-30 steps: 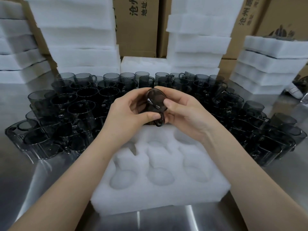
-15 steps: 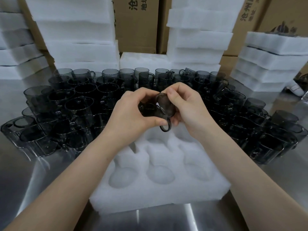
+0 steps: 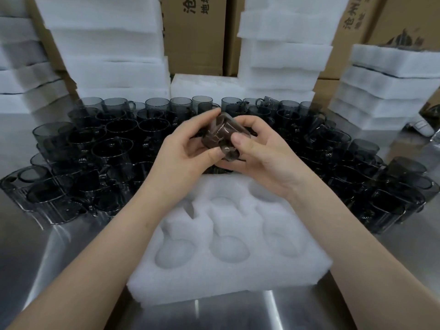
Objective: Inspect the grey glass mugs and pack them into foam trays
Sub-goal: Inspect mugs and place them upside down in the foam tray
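2 hands gripped 1 mug [image 3: 222,136]: left hand [image 3: 183,160], right hand [image 3: 264,158] | mug lay tilted, long axis running away from me | tray [image 3: 228,277] sat directly below, pockets empty | right hand nearer them, I judged.

Steel table [image 3: 31,253] brushed, reflective, glare streaks on near edge. Behind table: brown cardboard boxes [image 3: 195,34] with printed characters, stacked against back. Light soft, even, from overhead.

A foam tray [image 3: 228,277] lies nearest on the metal table [image 3: 35,258], with rows of glass mugs [image 3: 114,151] behind it. Foam tray stacks [image 3: 107,48] stand behind the mugs, before cardboard boxes [image 3: 195,32].
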A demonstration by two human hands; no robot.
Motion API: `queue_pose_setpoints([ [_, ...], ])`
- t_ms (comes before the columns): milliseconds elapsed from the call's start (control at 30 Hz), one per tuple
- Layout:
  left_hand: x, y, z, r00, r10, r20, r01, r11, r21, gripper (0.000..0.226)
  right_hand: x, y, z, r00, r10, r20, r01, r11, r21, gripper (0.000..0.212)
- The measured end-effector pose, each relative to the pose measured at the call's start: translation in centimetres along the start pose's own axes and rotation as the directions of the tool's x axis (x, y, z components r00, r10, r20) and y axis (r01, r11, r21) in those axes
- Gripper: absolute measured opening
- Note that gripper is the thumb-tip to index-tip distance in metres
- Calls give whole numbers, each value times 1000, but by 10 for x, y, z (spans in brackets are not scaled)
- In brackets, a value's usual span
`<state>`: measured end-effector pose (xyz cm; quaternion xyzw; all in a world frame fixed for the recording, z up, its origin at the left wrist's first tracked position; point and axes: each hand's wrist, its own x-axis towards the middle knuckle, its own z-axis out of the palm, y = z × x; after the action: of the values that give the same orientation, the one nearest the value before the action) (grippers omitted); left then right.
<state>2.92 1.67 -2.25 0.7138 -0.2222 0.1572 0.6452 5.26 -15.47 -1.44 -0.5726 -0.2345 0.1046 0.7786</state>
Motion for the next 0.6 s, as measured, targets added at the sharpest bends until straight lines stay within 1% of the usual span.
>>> queue_pose_setpoints([
  [67,0,-1,0,1000,5,-31,-2,995,96,59,0,1,0,999,-14,-33,14,1000,-3,40],
  [100,0,-2,-1,999,7,-32,-4,993,118,60,1,1,0,999,-24,-43,23,1000,-13,45],
  [167,-1,-3,-1,1000,1,14,-3,992,127,63,1,3,0,997,-41,-61,38,998,-57,60],
  [200,-2,-3,-1,998,4,57,-12,990,144,66,1,4,1,996,-52,-69,45,993,-111,64],
  [267,-3,0,1,989,13,149,-38,985,167,70,0,6,1,994,-91,-59,73,966,-247,57],
  [333,-5,3,3,977,-27,213,-1,992,130,74,0,6,2,988,-141,-66,104,915,-390,48],
  [367,-5,4,4,975,-46,217,17,991,136,74,0,7,3,984,-160,-83,103,874,-475,45],
  [400,-6,5,6,980,-60,192,27,985,172,74,1,7,3,981,-170,-93,91,828,-554,44],
  [433,-6,6,7,989,-62,135,29,972,234,75,1,7,4,980,-174,-93,81,784,-615,43],
  [500,-7,8,9,1000,-15,9,11,946,325,71,2,7,6,978,-200,-60,105,719,-687,35],
  [533,-7,9,10,1000,16,-20,-9,942,336,67,2,7,7,972,-228,-49,130,704,-698,27],
  [567,-8,10,10,999,33,-29,-21,940,339,65,3,6,8,966,-252,-52,150,714,-684,20],
  [600,-8,9,10,999,39,-26,-28,938,346,67,2,5,8,963,-259,-75,154,757,-635,19],
])
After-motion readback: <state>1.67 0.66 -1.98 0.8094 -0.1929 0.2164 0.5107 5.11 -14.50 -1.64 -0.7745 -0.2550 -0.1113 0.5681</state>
